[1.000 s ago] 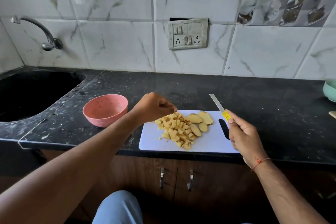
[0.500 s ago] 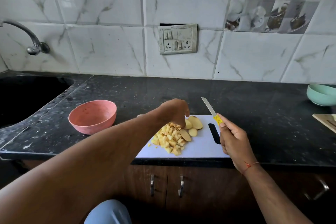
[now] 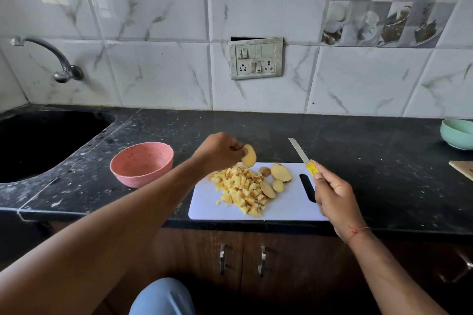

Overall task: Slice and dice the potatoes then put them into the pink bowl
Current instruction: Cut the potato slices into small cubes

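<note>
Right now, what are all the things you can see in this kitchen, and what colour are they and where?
pink bowl: one, pink, on the counter left of the board
cutting board: one, white, at the counter's front edge
diced potato: one pile, yellow, on the board's left part
potato slices: four, pale yellow with brown skin, on the board right of the pile
green bowl: one, mint green, far right on the counter
tap: one, silver, on the wall above the sink
sink: one, black, far left
switch plate: one, grey, on the tiled wall
knife: one, steel blade, yellow handle, held by the right hand
lifted potato slice: one, pale yellow, pinched above the board by the left hand
</note>
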Available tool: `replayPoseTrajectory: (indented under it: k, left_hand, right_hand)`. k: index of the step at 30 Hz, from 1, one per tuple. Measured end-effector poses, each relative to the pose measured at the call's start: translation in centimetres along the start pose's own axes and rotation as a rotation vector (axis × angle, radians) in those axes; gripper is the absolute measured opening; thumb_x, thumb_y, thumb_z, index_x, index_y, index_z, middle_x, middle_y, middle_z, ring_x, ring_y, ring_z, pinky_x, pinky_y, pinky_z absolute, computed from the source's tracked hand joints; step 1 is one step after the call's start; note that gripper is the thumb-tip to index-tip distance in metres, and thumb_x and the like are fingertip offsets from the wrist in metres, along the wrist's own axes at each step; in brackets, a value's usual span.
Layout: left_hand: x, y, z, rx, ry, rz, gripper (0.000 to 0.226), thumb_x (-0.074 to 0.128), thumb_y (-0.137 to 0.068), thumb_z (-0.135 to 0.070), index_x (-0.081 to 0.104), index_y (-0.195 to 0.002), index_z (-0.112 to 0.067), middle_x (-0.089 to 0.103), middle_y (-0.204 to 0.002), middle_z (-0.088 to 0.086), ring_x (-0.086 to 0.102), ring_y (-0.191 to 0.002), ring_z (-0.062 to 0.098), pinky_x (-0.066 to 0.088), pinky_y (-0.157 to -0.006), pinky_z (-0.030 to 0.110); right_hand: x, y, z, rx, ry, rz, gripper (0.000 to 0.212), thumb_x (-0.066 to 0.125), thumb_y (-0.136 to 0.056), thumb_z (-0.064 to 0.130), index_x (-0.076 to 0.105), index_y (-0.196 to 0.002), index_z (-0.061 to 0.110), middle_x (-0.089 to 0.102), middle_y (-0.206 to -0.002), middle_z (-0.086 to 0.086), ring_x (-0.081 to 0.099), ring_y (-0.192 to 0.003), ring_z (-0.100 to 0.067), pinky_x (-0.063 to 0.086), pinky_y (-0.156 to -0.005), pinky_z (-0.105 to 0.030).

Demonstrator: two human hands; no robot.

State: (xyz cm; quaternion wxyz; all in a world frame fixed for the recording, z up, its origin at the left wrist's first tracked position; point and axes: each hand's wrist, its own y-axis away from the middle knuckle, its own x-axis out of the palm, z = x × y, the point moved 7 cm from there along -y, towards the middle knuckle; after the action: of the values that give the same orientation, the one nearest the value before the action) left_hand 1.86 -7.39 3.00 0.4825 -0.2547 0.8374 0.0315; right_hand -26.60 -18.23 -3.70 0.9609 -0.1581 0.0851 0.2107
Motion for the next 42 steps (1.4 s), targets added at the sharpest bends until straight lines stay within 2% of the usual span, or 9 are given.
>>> replayPoseTrajectory:
  k: [6, 10, 16, 19, 22, 27, 29, 32, 42]
  left_hand:
    - [-1.4, 7.0, 7.1, -0.099, 0.095, -0.062, 0.027, 0.071, -0.100, -0.037, 0.079, -0.076, -0.027, 0.059, -0.049, -0.015, 0.041, -0.040, 0.004, 0.029, -0.042, 0.018]
    - [-1.3, 10.2, 10.4, -0.108, 0.144, -0.090, 0.015, 0.070, -0.101, -0.035, 0.085, -0.101, -0.030, 0.072, -0.064, -0.017, 0.048, -0.047, 0.003, 0.035, -0.047, 0.019]
    - [-0.5, 11.9, 12.5, -0.112, 0.129, -0.097, 0.022, 0.066, -0.104, -0.033, 0.081, -0.119, -0.032, 0.074, -0.090, -0.030, 0.068, -0.069, -0.001, 0.049, -0.060, 0.013]
    - [-0.5, 11.9, 12.7, -0.103, 0.147, -0.069, 0.024, 0.065, -0.104, -0.037, 0.079, -0.123, -0.033, 0.074, -0.113, -0.030, 0.075, -0.089, 0.009, 0.062, -0.083, 0.033]
    - [-0.5, 12.0, 12.5, -0.076, 0.151, -0.040, 0.027, 0.070, -0.101, -0.038, 0.078, -0.127, -0.032, 0.067, -0.111, -0.038, 0.072, -0.093, -0.002, 0.056, -0.083, 0.015]
    - [-0.5, 12.1, 11.9, 0.017, 0.146, 0.019, 0.022, 0.081, -0.091, -0.046, 0.077, -0.112, -0.039, 0.071, -0.087, -0.012, 0.062, -0.072, 0.004, 0.044, -0.064, 0.013]
    - [-0.2, 12.0, 12.0, 0.037, 0.145, 0.044, 0.044, 0.087, -0.084, -0.049, 0.075, -0.125, -0.037, 0.069, -0.090, -0.014, 0.060, -0.071, 0.003, 0.045, -0.065, 0.014]
    - [0.3, 11.9, 11.9, 0.039, 0.151, 0.031, 0.068, 0.089, -0.080, -0.050, 0.068, -0.141, -0.027, 0.069, -0.091, -0.022, 0.061, -0.073, 0.000, 0.047, -0.068, 0.015]
    - [0.7, 11.7, 11.3, 0.025, 0.206, 0.018, 0.062, 0.090, -0.079, -0.052, 0.075, -0.133, -0.027, 0.072, -0.085, -0.009, 0.063, -0.071, 0.002, 0.051, -0.066, 0.022]
  right_hand:
    - [0.9, 0.7, 1.3, -0.105, 0.222, -0.026, 0.039, 0.052, -0.108, 0.028, 0.059, -0.146, 0.035, 0.062, -0.078, 0.022, 0.053, -0.068, 0.000, 0.044, -0.073, -0.023]
    - [3.8, 3.5, 3.1, -0.236, 0.385, 0.047, 0.044, 0.054, -0.106, 0.021, 0.055, -0.148, 0.034, 0.047, -0.055, 0.012, 0.038, -0.052, -0.004, 0.033, -0.049, -0.017]
    - [12.7, 11.1, 5.4, -0.477, 0.780, 0.342, 0.054, 0.039, -0.103, 0.040, 0.039, -0.158, 0.040, 0.041, -0.052, 0.011, 0.043, -0.047, -0.010, 0.041, -0.047, -0.031]
    - [14.2, 12.6, 6.2, -0.495, 0.904, 0.372, 0.052, 0.033, -0.107, 0.041, 0.036, -0.159, 0.036, 0.038, -0.053, 0.010, 0.038, -0.046, -0.011, 0.033, -0.045, -0.026]
    - [13.7, 12.2, 6.5, -0.470, 0.993, 0.336, 0.050, 0.032, -0.109, 0.040, 0.033, -0.159, 0.036, 0.036, -0.055, 0.008, 0.041, -0.050, -0.013, 0.032, -0.047, -0.027]
    - [13.0, 11.5, 6.5, -0.393, 1.043, 0.305, 0.050, 0.035, -0.108, 0.039, 0.037, -0.159, 0.036, 0.034, -0.056, 0.010, 0.038, -0.053, -0.012, 0.021, -0.044, -0.025]
    - [13.2, 11.6, 6.7, -0.359, 1.000, 0.314, 0.051, 0.035, -0.109, 0.039, 0.035, -0.160, 0.037, 0.034, -0.057, 0.011, 0.036, -0.052, -0.011, 0.017, -0.044, -0.022]
    - [13.7, 11.8, 7.5, -0.321, 0.903, 0.334, 0.051, 0.036, -0.110, 0.038, 0.031, -0.161, 0.037, 0.038, -0.061, 0.013, 0.039, -0.053, -0.007, 0.022, -0.043, -0.023]
    - [16.0, 11.7, 8.4, -0.292, 0.816, 0.347, 0.051, 0.039, -0.110, 0.036, 0.035, -0.160, 0.031, 0.068, -0.088, 0.007, 0.060, -0.075, -0.010, 0.043, -0.057, -0.022]
